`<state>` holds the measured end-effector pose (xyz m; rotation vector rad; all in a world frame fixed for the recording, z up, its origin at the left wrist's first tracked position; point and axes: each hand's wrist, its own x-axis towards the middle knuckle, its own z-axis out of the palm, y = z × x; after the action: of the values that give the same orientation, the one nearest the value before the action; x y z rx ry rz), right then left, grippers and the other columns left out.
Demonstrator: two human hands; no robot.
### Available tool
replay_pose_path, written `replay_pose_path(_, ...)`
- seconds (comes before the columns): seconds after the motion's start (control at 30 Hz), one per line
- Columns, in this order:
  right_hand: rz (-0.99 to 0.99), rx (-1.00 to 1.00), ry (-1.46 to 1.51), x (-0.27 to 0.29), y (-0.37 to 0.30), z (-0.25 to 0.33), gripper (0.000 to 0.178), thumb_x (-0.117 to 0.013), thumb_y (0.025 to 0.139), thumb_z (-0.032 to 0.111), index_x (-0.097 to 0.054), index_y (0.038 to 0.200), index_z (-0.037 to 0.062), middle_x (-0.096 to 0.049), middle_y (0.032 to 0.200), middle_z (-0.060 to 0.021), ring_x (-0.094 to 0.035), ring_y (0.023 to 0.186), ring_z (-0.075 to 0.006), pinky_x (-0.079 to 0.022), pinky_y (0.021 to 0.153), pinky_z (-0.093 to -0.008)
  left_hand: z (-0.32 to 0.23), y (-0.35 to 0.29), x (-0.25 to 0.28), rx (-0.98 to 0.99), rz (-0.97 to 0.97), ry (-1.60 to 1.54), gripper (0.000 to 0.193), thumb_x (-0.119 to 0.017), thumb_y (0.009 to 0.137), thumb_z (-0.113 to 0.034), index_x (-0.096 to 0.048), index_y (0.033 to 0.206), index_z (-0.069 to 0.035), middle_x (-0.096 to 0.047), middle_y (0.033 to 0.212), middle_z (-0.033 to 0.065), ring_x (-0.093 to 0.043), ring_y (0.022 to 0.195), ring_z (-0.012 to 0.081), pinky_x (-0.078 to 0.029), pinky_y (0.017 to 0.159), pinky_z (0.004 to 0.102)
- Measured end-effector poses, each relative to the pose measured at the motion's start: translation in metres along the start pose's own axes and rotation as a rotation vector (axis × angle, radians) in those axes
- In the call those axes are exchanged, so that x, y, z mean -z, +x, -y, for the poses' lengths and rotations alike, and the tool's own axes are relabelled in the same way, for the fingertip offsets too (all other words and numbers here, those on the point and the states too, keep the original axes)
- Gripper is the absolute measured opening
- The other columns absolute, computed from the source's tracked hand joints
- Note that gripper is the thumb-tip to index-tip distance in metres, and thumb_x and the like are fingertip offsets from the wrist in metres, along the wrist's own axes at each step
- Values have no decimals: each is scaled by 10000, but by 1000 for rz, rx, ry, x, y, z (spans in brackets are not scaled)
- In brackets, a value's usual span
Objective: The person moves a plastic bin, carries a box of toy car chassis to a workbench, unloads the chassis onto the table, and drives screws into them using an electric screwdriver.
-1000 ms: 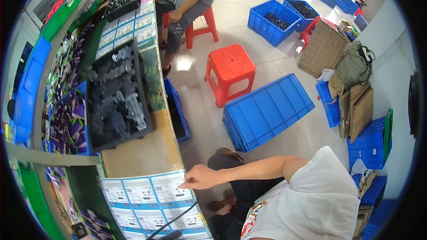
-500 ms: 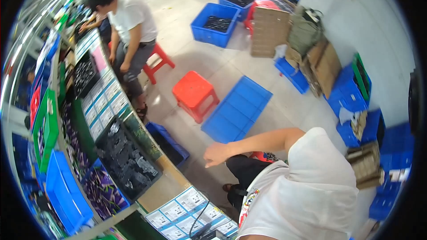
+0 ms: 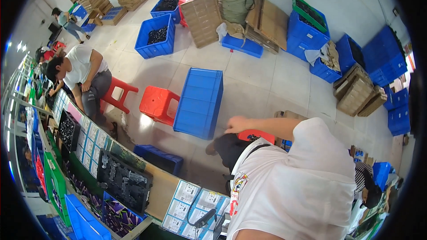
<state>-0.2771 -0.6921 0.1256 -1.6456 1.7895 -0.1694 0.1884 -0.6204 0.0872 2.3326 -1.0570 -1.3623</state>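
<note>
My right hand [image 3: 237,124] hangs beside my dark-clothed leg, its fingers loosely bent and nothing visible in them. My left upper arm shows only at the lower edge, and the left hand lies outside the picture. Closest to my right hand are a red stool [image 3: 258,136] by my leg and an upturned blue crate [image 3: 198,102] on the floor. On the long workbench at my front stands a black tray [image 3: 141,178] with dark plastic parts. Beside it are printed blue-and-white sheets [image 3: 181,200] and a small black device with a cable [image 3: 205,218].
A second red stool [image 3: 153,105] stands beyond the crate. Another person [image 3: 84,69] sits at the bench. A dark blue bin [image 3: 161,161] is under its edge. Blue bins of black parts [image 3: 155,38], flattened cardboard [image 3: 202,20] and a green backpack [image 3: 235,2] line the wall.
My view has turned to the right, so the bench, stools and crate sit further left. More bins and people at the right have come into view. My right hand stays near my leg.
</note>
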Motion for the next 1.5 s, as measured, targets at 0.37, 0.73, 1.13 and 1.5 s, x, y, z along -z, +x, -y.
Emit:
replay_pose_path(0.37, -139, -1129, 561, -35, -204, -165, 480, -729, 893, 414, -709, 778, -53, -710, 690, -153, -705, 560, -242, -614, 508, -387, -69, 10, -27, -100, 105, -148, 328, -654, 956, -308, -630, 1158, -50, -653, 977, 132, -673, 844, 266, -543, 672, 384)
replay_pose_path(0.73, -175, -645, 816, 49, -52, -183, 451, -703, 918, 392, -700, 866, -57, -709, 748, -131, -697, 563, -224, -597, 495, -374, -235, 32, -126, -132, 220, -203, 308, -665, 952, -303, -644, 1133, -55, -662, 956, 100, -680, 830, 234, -545, 655, 355)
replay_pose_path(1.13, -390, -860, 1177, 216, 48, -400, 400, -636, 964, 423, -651, 913, 26, -676, 824, -76, -659, 607, -169, -545, 514, -313, -326, 21, -241, 238, 200, -164, 286, -676, 948, -297, -659, 1106, -61, -672, 932, 65, -687, 814, 198, -547, 636, 324)
replay_pose_path(1.5, -647, -1191, 1189, 121, -135, -350, 449, -644, 950, 492, -651, 885, 48, -652, 733, -88, -646, 626, -186, -536, 542, -357, -336, 154, -340, 294, 434, 119, 510, -706, 927, -377, -563, 1317, -81, -636, 1181, 119, -639, 1052, 287, -569, 815, 455)
